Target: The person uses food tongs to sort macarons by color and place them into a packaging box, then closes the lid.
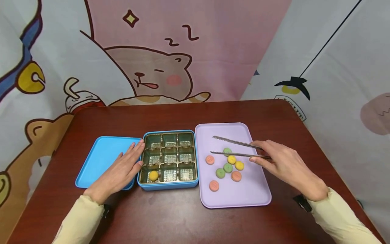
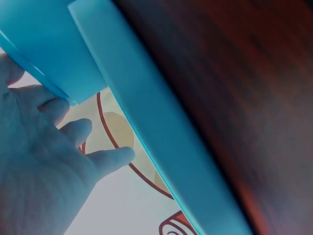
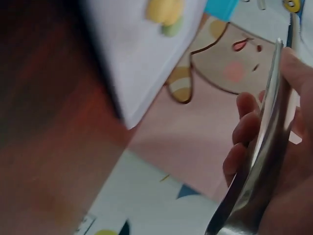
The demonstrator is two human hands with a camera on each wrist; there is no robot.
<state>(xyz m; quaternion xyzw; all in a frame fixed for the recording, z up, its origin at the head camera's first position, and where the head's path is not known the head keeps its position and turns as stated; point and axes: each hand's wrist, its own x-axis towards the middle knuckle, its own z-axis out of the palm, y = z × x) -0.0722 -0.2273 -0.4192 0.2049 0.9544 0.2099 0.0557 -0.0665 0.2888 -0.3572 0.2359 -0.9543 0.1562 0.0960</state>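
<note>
On dark red surface (image 1: pixel 158 215), pinches spread tongs (image 3: pixel 271 152) in right grip (image 1: pixel 284 166), nearer discs (image 1: pixel 228 167) on tray (image 1: pixel 256 193); points long axis left above them, toward box (image 1: pixel 167 186). Holds left grip (image 1: pixel 120 171) straight-fingered at box's left rim.

The metal tongs (image 1: pixel 234 141), slim with serrated inner edges, are held in the right grip (image 1: pixel 287 166), arms parted, tips pointing left above the lilac tray (image 1: pixel 243 200) at right of centre. The lower arm crosses in front of one of three green pieces (image 1: pixel 228 167); with two yellow pieces (image 1: pixel 239 165) and three salmon-pink pieces (image 1: pixel 214 185), all small and round, they lie scattered over the middle and lower part of the tray. Just beside it, at the centre of the frame, sits the blue box (image 1: pixel 170 186), open, with a gold nine-compartment insert (image 1: pixel 170 156). One yellow piece (image 1: pixel 153 175) sits in its lower-left compartment. The left grip (image 1: pixel 120 171) reaches the box's left edge, fingers extended.
</note>
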